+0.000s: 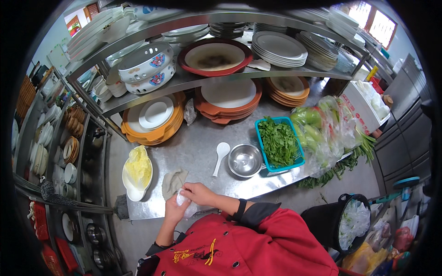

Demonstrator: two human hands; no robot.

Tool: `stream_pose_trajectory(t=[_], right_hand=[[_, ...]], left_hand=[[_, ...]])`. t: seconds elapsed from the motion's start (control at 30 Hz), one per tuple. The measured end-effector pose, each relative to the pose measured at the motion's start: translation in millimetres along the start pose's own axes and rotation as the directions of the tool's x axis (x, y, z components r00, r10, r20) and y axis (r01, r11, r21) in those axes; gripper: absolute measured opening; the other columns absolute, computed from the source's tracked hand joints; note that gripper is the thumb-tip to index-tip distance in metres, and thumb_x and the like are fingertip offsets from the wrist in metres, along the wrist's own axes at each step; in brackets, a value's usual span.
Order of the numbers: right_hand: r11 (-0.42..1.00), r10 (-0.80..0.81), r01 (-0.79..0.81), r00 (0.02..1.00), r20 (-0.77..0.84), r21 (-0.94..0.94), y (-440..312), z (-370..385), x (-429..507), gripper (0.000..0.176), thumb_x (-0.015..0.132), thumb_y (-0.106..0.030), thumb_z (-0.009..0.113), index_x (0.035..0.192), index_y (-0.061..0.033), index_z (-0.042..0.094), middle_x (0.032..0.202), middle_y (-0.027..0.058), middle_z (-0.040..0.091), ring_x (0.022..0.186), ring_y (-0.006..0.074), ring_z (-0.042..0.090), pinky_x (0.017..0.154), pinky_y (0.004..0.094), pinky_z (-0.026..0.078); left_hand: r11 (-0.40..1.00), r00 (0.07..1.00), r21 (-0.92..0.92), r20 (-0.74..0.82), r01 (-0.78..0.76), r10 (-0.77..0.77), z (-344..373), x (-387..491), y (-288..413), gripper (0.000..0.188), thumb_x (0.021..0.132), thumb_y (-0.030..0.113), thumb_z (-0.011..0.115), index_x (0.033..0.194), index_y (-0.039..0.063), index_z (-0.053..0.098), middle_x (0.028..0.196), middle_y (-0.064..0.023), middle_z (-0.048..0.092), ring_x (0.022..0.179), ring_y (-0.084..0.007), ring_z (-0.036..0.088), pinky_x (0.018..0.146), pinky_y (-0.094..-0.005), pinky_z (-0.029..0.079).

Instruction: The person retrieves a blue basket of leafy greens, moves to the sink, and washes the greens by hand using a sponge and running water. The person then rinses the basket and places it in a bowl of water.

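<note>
Both of my hands meet in front of my chest at the near edge of the steel table [203, 141]. My left hand [175, 209] grips a crumpled clear plastic bag [188, 211], and the fingers of my right hand [199, 193] pinch its top. What the bag holds, if anything, is hard to make out. Just beyond my hands lies a grey-beige cloth [172, 181]. Left of it, a white oval dish [137, 195] carries pale yellow cabbage leaves [138, 167]. To the right are a white spoon [221, 157] and a steel bowl [245, 160] with no food visible inside.
A turquoise basket [302, 159] of leafy greens [278, 141] sits beside bagged green vegetables [314, 127]. Stacked orange-rimmed dishes [155, 120] stand under a steel shelf [221, 77] of plates. At right on the floor is a black bin [321, 220]; shelving [79, 165] stands left.
</note>
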State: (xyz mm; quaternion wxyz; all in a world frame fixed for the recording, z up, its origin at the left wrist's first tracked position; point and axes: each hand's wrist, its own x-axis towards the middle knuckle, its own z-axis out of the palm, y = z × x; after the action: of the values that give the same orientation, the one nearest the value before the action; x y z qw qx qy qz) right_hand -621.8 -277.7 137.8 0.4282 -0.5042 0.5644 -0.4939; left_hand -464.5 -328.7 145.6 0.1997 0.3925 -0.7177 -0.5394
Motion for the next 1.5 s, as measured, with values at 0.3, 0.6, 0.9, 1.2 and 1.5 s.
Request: stream_pose_trajectory(t=[0.3, 0.6, 0.9, 1.2, 1.5], right_hand=[[0.992, 0.057, -0.096, 0.914, -0.403, -0.077, 4, -12, 6, 0.021, 0.090, -0.021, 0.059, 0.091, -0.0002, 0.058, 0.070, 0.0091, 0.059, 0.062, 0.0145, 0.053, 0.060, 0.0296, 0.044], [0.937, -0.041, 0.047, 0.999, -0.025, 0.347, 21, 1, 10, 0.018, 0.091, -0.017, 0.055, 0.089, -0.0001, 0.058, 0.074, 0.0031, 0.058, 0.069, 0.0087, 0.050, 0.062, 0.0264, 0.044], [0.998, 0.044, -0.041, 0.997, -0.066, 0.048, 23, 5, 12, 0.014, 0.085, -0.012, 0.056, 0.090, 0.0005, 0.058, 0.070, 0.0144, 0.060, 0.066, 0.0194, 0.058, 0.062, 0.0332, 0.047], [0.999, -0.008, 0.010, 1.000, -0.026, 0.052, 17, 4, 13, 0.013, 0.083, -0.007, 0.053, 0.094, -0.0007, 0.058, 0.076, 0.0146, 0.062, 0.070, 0.0254, 0.060, 0.067, 0.0348, 0.047], [0.993, -0.106, 0.108, 0.994, -0.030, 0.055, 11, 2, 16, 0.014, 0.083, -0.004, 0.053, 0.096, -0.0009, 0.057, 0.084, 0.0104, 0.060, 0.077, 0.0204, 0.058, 0.072, 0.0309, 0.045]], left_hand=[[0.894, 0.916, 0.427, -0.288, -0.136, 0.277, -5, 13, -17, 0.041, 0.080, 0.025, 0.070, 0.106, -0.004, 0.054, 0.082, -0.0132, 0.062, 0.066, -0.0203, 0.059, 0.062, -0.0319, 0.048], [0.834, 0.997, -0.549, -0.024, 0.052, -0.079, -4, 12, -4, 0.029, 0.091, 0.014, 0.053, 0.114, -0.002, 0.051, 0.101, -0.0065, 0.059, 0.086, -0.0136, 0.058, 0.077, -0.0283, 0.047], [0.932, 0.994, -0.352, -0.088, -0.087, 0.059, 0, 10, 11, 0.034, 0.083, 0.003, 0.061, 0.115, 0.000, 0.049, 0.103, -0.0048, 0.058, 0.093, -0.0108, 0.055, 0.083, -0.0272, 0.044], [0.899, 0.998, -0.435, -0.025, 0.047, -0.064, -5, 7, 3, 0.026, 0.086, 0.010, 0.062, 0.109, 0.002, 0.053, 0.098, -0.0029, 0.059, 0.087, -0.0089, 0.055, 0.077, -0.0247, 0.045], [0.958, 0.979, -0.276, -0.202, -0.077, 0.021, -1, 11, -8, 0.032, 0.086, 0.011, 0.062, 0.113, 0.001, 0.047, 0.098, -0.0038, 0.057, 0.087, -0.0108, 0.055, 0.079, -0.0263, 0.045]])
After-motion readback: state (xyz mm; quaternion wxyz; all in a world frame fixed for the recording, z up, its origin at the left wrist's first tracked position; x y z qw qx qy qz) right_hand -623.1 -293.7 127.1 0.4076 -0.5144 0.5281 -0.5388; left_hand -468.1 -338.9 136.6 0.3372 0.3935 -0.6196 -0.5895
